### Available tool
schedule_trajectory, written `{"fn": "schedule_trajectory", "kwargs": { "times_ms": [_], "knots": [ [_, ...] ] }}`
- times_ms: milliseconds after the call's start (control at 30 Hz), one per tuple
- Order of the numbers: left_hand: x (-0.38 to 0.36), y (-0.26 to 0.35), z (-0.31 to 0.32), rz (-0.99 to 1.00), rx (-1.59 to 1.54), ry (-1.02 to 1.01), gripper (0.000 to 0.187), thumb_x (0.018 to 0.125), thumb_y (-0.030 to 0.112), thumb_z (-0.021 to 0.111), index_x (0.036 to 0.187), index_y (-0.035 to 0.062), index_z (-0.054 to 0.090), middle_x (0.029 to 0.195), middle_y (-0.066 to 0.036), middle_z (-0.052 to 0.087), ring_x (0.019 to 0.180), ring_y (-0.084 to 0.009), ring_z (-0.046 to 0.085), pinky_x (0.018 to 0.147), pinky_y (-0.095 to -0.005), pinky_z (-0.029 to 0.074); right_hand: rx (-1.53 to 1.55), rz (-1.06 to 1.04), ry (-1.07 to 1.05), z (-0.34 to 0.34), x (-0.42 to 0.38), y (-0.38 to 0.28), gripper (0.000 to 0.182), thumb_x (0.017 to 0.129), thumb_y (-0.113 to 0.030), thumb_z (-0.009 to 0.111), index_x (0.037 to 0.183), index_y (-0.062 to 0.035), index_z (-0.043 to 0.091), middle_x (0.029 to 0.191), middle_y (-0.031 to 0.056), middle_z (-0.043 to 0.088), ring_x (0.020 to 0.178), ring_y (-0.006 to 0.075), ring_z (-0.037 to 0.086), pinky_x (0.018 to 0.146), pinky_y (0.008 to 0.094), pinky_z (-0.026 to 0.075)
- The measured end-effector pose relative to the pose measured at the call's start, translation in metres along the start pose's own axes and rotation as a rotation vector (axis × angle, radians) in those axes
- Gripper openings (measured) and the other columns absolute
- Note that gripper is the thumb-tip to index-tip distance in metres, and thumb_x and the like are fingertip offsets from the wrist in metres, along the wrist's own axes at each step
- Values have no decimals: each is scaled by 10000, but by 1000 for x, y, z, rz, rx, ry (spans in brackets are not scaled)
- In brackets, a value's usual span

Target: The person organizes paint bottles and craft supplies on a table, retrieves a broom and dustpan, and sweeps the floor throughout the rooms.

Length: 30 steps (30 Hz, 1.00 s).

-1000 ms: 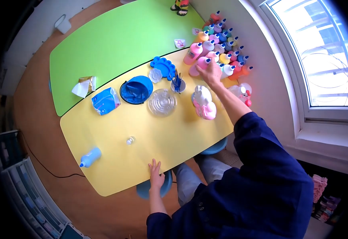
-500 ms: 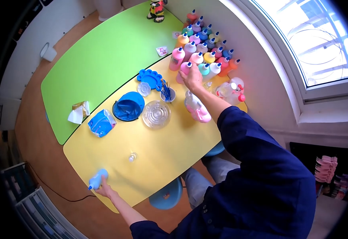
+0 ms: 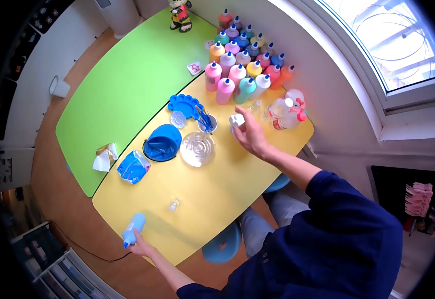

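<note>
My left hand (image 3: 140, 245) is closed around a light-blue squeeze bottle (image 3: 136, 222) with a dark-blue tip, tilted over the yellow table's left end. My right hand (image 3: 253, 135) curls around a white-and-pink figurine (image 3: 236, 120); only a white part shows past the fingers. Just beyond it stand a pink squeeze bottle (image 3: 225, 91) and a teal one (image 3: 245, 90), at the front of a group of colored paint bottles. A small clear bottle (image 3: 174, 205) is on the table between my hands.
On the yellow table (image 3: 217, 199) are a clear round dish (image 3: 197, 152), a cup of brushes (image 3: 207, 123), a blue palette (image 3: 183, 105), a blue bucket (image 3: 163, 142) and a blue packet (image 3: 133, 167). Clear jugs with red caps (image 3: 289, 115) stand near the wall. A green table (image 3: 112, 94) adjoins.
My right hand has let go of the pink bottle, come back toward me and closed on the figurine. My left hand still holds the blue bottle. The view has shifted slightly.
</note>
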<state>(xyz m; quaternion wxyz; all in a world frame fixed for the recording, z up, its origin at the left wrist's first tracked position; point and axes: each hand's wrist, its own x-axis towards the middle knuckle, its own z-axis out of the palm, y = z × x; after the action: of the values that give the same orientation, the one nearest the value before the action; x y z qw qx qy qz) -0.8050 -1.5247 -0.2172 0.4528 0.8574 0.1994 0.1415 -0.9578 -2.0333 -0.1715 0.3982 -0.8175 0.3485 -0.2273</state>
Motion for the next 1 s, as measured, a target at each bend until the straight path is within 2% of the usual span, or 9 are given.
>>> {"fn": "schedule_trajectory", "kwargs": {
  "times_ms": [167, 300, 333, 400, 433, 500, 667, 900, 1000],
  "knots": [
    [-38, 156, 76, 193, -450, -339, 411, 765, 22, 703, 1119, -60, 511, 1083, -156, 589, 920, -240, 606, 747, -346, 541, 162, -3, -128, -45, -80, 1, 511, 780, 50, 568, 1261, -68, 438, 1055, 113, 590, 601, 142, 596, 548, 265, 472],
    [-86, 272, 158, 354, -640, -753, 435, 756, -17, 686, 1142, -43, 488, 1106, -153, 585, 1004, -243, 584, 925, -384, 455, 266, 140, -128, -70, -117, -4, 456, 799, 58, 539, 1235, -43, 454, 1081, 113, 583, 597, 122, 615, 546, 240, 478],
    [-93, 283, 191, 499, -702, -816, 458, 738, -11, 710, 1134, -46, 484, 1094, -146, 590, 960, -222, 596, 871, -356, 486, 261, 164, -143, -77, -124, -1, 447, 802, 56, 536, 1232, -39, 455, 1083, 114, 581, 610, 124, 622, 550, 238, 480],
    [-118, 317, 235, 486, -526, -911, 437, 707, 34, 762, 1073, -29, 532, 1031, -123, 609, 876, -182, 605, 775, -326, 514, 255, 220, -176, -90, -140, 5, 431, 809, 52, 530, 1226, -31, 458, 1087, 117, 578, 637, 128, 635, 557, 236, 484],
    [-129, 323, 260, 613, -376, -815, 464, 676, 119, 804, 1046, -4, 554, 986, -104, 622, 862, -168, 607, 764, -308, 508, 246, 227, -173, -98, -147, 7, 423, 811, 50, 530, 1221, -28, 461, 1085, 117, 579, 643, 128, 636, 558, 235, 485],
    [-149, 336, 299, 736, -148, -843, 591, 611, 295, 846, 1026, -8, 554, 920, -128, 641, 833, -199, 626, 746, -327, 507, 228, 242, -170, -113, -157, 11, 408, 814, 47, 529, 1211, -23, 469, 1082, 117, 579, 655, 128, 639, 561, 235, 485],
    [-183, 322, 365, 771, 101, -966, 658, 550, 289, 855, 1052, 2, 540, 953, -185, 650, 873, -310, 647, 791, -381, 508, 213, 336, -93, -142, -176, 33, 337, 822, 46, 531, 1155, 4, 499, 1027, 113, 573, 653, 129, 623, 571, 229, 482],
    [-211, 285, 411, 726, 277, -1012, 744, 549, 222, 856, 1134, -32, 472, 1051, -222, 608, 971, -331, 608, 853, -379, 481, 336, 493, -13, -153, -187, 58, 320, 836, 22, 528, 1155, 16, 500, 1064, 113, 571, 685, 121, 627, 609, 233, 501],
    [-215, 272, 417, 576, 284, -985, 744, 564, 210, 848, 1148, -36, 457, 1097, -232, 586, 1018, -338, 585, 880, -377, 466, 374, 542, -28, -151, -186, 68, 324, 860, 33, 506, 1183, 18, 478, 1076, 93, 585, 701, 96, 618, 637, 218, 503]
  ]
}}
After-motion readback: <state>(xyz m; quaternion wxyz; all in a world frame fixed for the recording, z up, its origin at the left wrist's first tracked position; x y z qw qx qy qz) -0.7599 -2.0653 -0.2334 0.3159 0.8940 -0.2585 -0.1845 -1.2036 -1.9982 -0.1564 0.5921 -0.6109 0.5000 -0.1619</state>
